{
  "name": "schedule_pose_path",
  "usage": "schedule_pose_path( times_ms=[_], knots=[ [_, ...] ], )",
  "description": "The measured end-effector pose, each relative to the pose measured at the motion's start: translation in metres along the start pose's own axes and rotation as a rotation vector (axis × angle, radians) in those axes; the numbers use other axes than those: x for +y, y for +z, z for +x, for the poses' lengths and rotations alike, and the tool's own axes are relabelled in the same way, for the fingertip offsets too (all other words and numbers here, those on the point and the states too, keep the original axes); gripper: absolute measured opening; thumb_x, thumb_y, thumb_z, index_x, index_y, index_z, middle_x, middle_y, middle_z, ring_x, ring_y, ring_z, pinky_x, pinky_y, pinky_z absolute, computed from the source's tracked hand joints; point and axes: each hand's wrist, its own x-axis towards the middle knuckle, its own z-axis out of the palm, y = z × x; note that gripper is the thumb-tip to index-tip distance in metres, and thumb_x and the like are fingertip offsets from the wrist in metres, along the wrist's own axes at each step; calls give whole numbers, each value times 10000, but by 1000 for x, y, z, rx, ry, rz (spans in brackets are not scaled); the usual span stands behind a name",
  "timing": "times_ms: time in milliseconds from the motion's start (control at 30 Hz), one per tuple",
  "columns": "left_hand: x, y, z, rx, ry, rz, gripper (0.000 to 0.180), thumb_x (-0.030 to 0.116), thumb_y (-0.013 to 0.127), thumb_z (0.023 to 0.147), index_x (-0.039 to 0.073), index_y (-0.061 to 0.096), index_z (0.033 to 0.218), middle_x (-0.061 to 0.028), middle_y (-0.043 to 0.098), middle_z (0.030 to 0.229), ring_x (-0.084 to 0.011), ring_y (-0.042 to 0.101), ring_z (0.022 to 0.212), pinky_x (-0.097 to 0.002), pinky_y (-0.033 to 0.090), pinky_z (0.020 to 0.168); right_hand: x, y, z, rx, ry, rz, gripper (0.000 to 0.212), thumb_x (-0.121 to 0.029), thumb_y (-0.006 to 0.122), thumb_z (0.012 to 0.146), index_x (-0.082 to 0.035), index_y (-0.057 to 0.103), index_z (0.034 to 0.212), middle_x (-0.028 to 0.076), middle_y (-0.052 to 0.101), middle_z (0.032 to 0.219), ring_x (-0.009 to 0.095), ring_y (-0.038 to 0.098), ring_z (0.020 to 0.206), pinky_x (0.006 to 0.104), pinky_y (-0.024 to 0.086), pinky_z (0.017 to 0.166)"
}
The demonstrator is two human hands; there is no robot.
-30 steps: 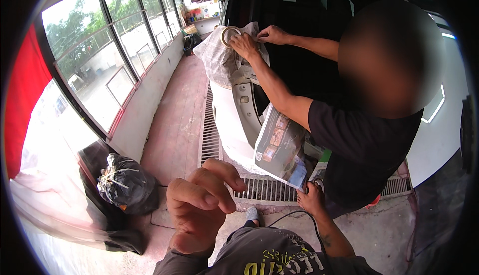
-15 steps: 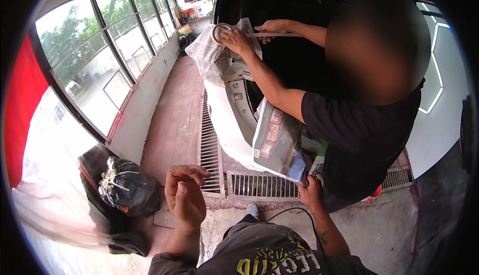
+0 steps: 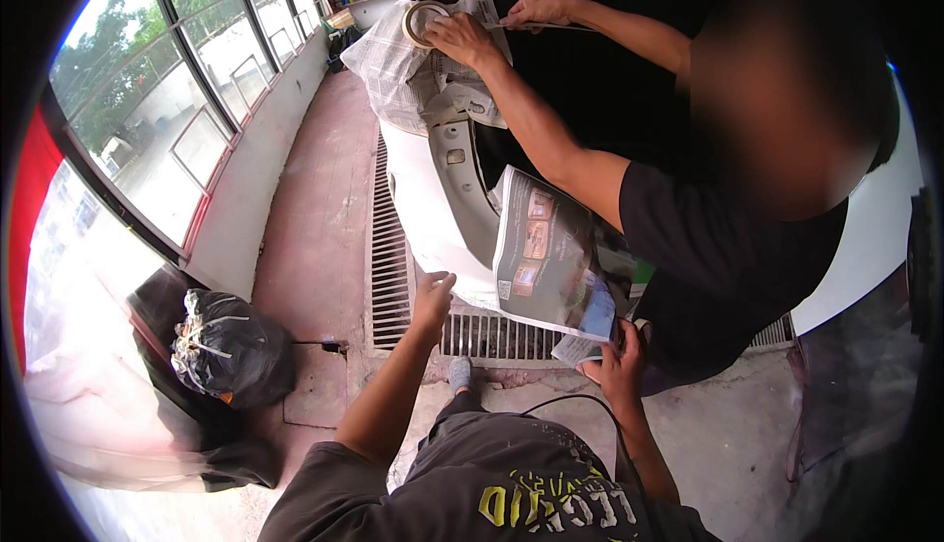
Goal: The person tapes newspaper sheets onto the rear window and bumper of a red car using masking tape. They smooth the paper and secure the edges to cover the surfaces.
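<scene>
A sheet of newspaper [image 3: 546, 262] hangs over the lower rear corner of a white car body [image 3: 423, 193]. My right hand [image 3: 618, 363] grips its lower edge, where a folded corner sticks out; a rounded edge, perhaps of a tape roll, shows beside the fingers. My left hand [image 3: 433, 303] is closed beside the car's lower corner, its fingers drawn together; whether something small is in them is hidden. Across from me, a co-worker's hand [image 3: 462, 38] holds a roll of masking tape [image 3: 425, 24] against more newspaper [image 3: 383, 65], with a strip of tape pulled toward their other hand [image 3: 541, 11].
The co-worker [image 3: 728, 178] leans in at the right. A floor drain grate [image 3: 501, 337] runs below and left of the car. At the left are a black garbage bag [image 3: 236, 350] and a windowed wall [image 3: 221, 188]. A dark cable [image 3: 565, 399] passes my right arm.
My left hand has moved from a raised, loosely curled pose toward the car's lower corner and closed. My right hand stays at the newspaper's lower edge. The view has shifted slightly.
</scene>
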Motion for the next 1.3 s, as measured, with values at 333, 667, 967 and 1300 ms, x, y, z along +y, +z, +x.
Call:
schedule_pose_path(
  times_ms=[333, 667, 967, 1300],
  knots=[
    [42, 67, 1, -703, -244, -627, 617, 491, 538, 1131, 6, 546, 1513, -181, 651, 1445, -249, 656, 1273, -403, 526, 1081, 7, -32, -17, 125, 33, -203, 416, -160, 678, 1022, 70, 625, 1365, 260, 692, 1265, 452, 637, 1232, 501, 444, 1135],
    [178, 54, 39, -897, 184, -388, 212, 165, 692, 1070, -18, 797, 1087, -43, 786, 970, -94, 717, 826, -260, 576, 756, -48, -17, 9, 319, -13, -450, 461, -160, 770, 886, -31, 671, 1318, 209, 679, 1270, 479, 565, 1289, 588, 338, 1212],
    [249, 53, 73, -927, 267, -420, 201, 166, 699, 1055, -18, 776, 1039, -91, 787, 931, -132, 748, 730, -258, 610, 665, -70, 23, 23, 469, 63, -674, 545, -180, 763, 917, -82, 621, 1434, 231, 633, 1384, 513, 502, 1389, 607, 263, 1256],
    [253, 69, 84, -906, 369, -384, 204, 174, 717, 1056, -14, 795, 1043, -34, 768, 902, -63, 677, 709, -228, 529, 629, -94, 25, 37, 486, 43, -716, 610, -225, 818, 907, -60, 605, 1454, 249, 598, 1393, 486, 520, 1326, 604, 365, 1158]
  ],
)
